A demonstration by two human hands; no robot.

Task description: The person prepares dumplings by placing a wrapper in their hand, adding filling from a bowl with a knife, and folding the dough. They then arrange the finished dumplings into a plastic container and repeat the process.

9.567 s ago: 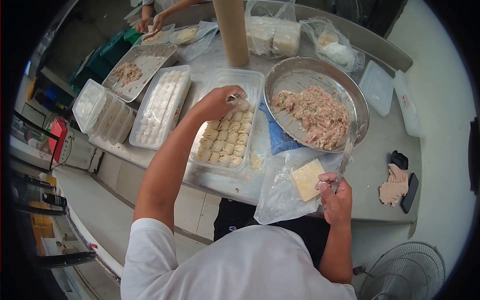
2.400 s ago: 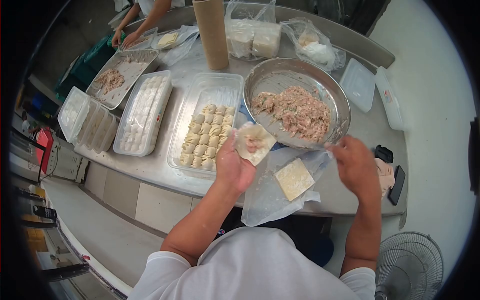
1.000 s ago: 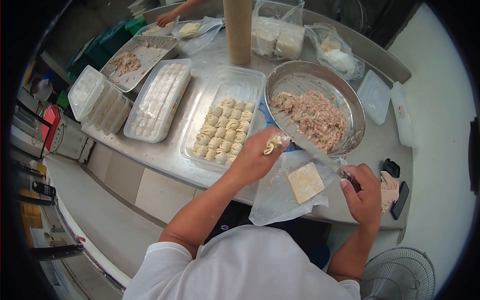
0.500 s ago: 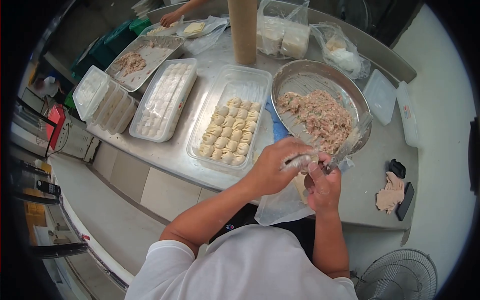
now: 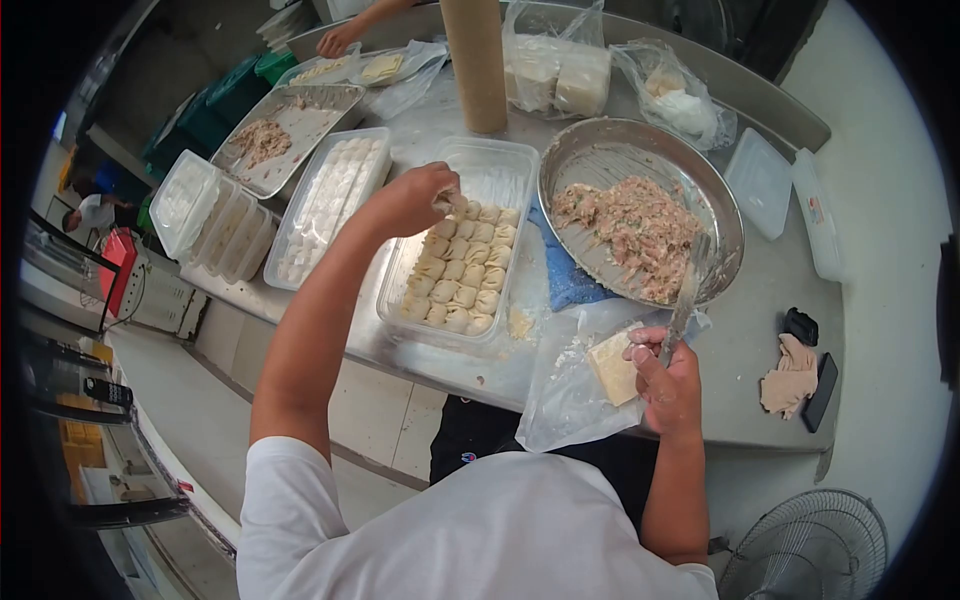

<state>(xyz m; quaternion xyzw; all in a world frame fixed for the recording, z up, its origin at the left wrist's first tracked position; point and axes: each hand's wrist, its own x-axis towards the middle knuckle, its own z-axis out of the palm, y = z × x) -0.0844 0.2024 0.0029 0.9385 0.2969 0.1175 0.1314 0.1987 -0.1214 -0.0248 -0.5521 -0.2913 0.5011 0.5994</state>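
Observation:
My left hand is at the upper left part of a clear plastic container, its fingers closed on a dumpling, which they partly cover. Below it, several folded dumplings lie in close rows inside the container. My right hand grips a flat metal spatula smeared with filling, its blade pointing up over the rim of a round metal pan. Minced meat filling lies in that pan. Beside my right fingertips, square dough wrappers rest on a floury plastic sheet.
A full lidded container and stacked containers stand to the left. Beyond them is a tray of filling, near another person's hand. A brown post rises behind. At right are plastic lids, a cloth and a phone.
My left hand has moved from beside my right hand, up and left to the container with a dumpling. My right hand has lowered slightly, and the spatula and wrappers now show clearly.

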